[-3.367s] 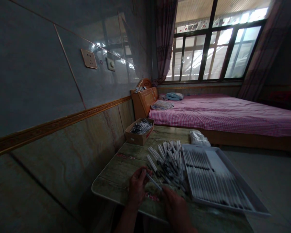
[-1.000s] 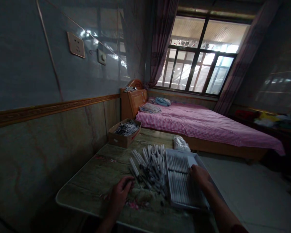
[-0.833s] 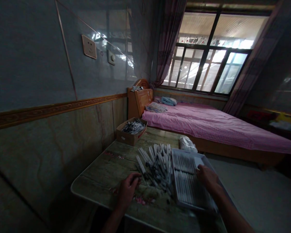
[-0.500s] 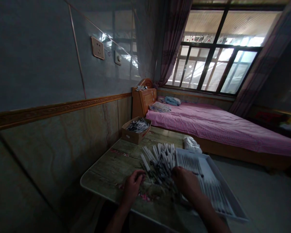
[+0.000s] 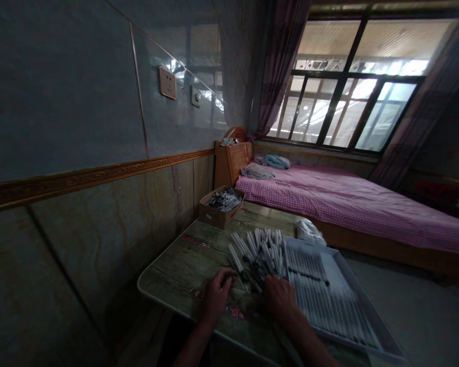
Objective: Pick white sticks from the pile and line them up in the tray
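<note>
A loose pile of white and dark pens [image 5: 258, 252] lies on the table [image 5: 183, 262]. My left hand [image 5: 218, 295] rests at the pile's near left edge with fingers curled; what they pinch is too dark to make out. My right hand [image 5: 278, 298] lies on the pile's near right side, back up, its fingers hidden among the pens. To the right, a white tray [image 5: 352, 272] holds rows of pens laid side by side.
A cardboard box of pens [image 5: 221, 206] stands at the table's far left corner. A crumpled white bag [image 5: 309, 230] lies behind the tray. A bed with a pink checked cover [image 5: 352, 204] stands beyond, below a window. The tiled wall is close on the left.
My right hand has moved from the tray leftward to the near side of the pen pile. My left hand has stayed at the pile's left edge. The view shifted slightly.
</note>
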Motion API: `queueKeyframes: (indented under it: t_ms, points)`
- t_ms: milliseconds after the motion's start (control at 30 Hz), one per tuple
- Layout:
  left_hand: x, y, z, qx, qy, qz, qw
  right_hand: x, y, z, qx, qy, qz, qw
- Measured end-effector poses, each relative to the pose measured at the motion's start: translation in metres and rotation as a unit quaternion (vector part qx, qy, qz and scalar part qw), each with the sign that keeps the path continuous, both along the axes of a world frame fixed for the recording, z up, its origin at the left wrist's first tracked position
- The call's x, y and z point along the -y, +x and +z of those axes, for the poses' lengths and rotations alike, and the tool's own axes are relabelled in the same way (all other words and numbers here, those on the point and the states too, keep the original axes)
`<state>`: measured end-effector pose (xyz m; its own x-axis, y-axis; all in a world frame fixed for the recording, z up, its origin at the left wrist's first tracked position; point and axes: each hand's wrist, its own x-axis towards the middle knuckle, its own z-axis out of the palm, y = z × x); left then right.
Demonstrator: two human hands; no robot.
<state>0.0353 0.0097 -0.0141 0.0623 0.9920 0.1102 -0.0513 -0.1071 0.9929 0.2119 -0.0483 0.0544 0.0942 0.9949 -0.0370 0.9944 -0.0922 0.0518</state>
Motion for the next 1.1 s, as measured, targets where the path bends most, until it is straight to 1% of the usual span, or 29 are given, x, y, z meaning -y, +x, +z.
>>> queueKeyframes:
  t_ms: [167, 233, 300, 367, 433, 500, 533, 600, 633, 667, 733, 767, 833, 900, 967, 1100]
  points:
    - [-0.004, 0.001, 0.001, -0.034, 0.003, 0.005, 0.999, -0.001, -0.003, -0.002, -0.006, 0.0, -0.006, 1.0]
    - [-0.009, 0.0, 0.005, -0.08, 0.022, 0.011, 0.996, -0.002, -0.002, -0.003, -0.014, 0.001, -0.01, 1.0]
    - [-0.018, -0.001, 0.011, -0.159, 0.064, 0.016, 0.985, -0.001, 0.0, -0.001, -0.021, 0.005, -0.01, 1.0]
    - [-0.028, -0.002, 0.02, -0.262, 0.112, 0.0, 0.959, 0.002, 0.002, 0.002, -0.033, 0.016, -0.018, 0.999]
    - [-0.04, 0.0, 0.029, -0.355, 0.159, -0.038, 0.92, 0.006, 0.003, 0.003, -0.057, 0.029, -0.048, 0.997]
    - [-0.051, 0.004, 0.036, -0.432, 0.205, -0.078, 0.875, 0.012, 0.0, -0.002, -0.104, 0.05, -0.079, 0.99]
    - [-0.057, 0.007, 0.038, -0.463, 0.224, -0.098, 0.852, 0.015, -0.004, -0.008, -0.139, 0.068, -0.084, 0.984]
    - [-0.066, 0.011, 0.042, -0.509, 0.247, -0.139, 0.813, 0.022, -0.012, -0.026, -0.23, 0.127, -0.065, 0.963]
    - [-0.07, 0.013, 0.043, -0.522, 0.252, -0.157, 0.8, 0.026, -0.018, -0.037, -0.282, 0.163, -0.046, 0.944]
    - [-0.074, 0.013, 0.044, -0.53, 0.254, -0.174, 0.79, 0.028, -0.023, -0.048, -0.331, 0.194, -0.035, 0.923]
    - [-0.08, 0.014, 0.047, -0.538, 0.256, -0.197, 0.778, 0.032, -0.031, -0.065, -0.416, 0.226, -0.032, 0.88]
    - [-0.083, 0.014, 0.048, -0.543, 0.257, -0.208, 0.772, 0.033, -0.034, -0.071, -0.449, 0.235, -0.034, 0.861]
    - [-0.088, 0.013, 0.052, -0.552, 0.258, -0.224, 0.761, 0.034, -0.038, -0.079, -0.491, 0.246, -0.042, 0.834]
    - [-0.093, 0.014, 0.054, -0.557, 0.257, -0.233, 0.755, 0.034, -0.038, -0.081, -0.508, 0.257, -0.05, 0.821]
    - [-0.097, 0.015, 0.055, -0.556, 0.255, -0.237, 0.755, 0.035, -0.038, -0.082, -0.511, 0.268, -0.051, 0.815]
    - [-0.099, 0.016, 0.057, -0.534, 0.258, -0.238, 0.769, 0.034, -0.036, -0.09, -0.504, 0.309, -0.048, 0.805]
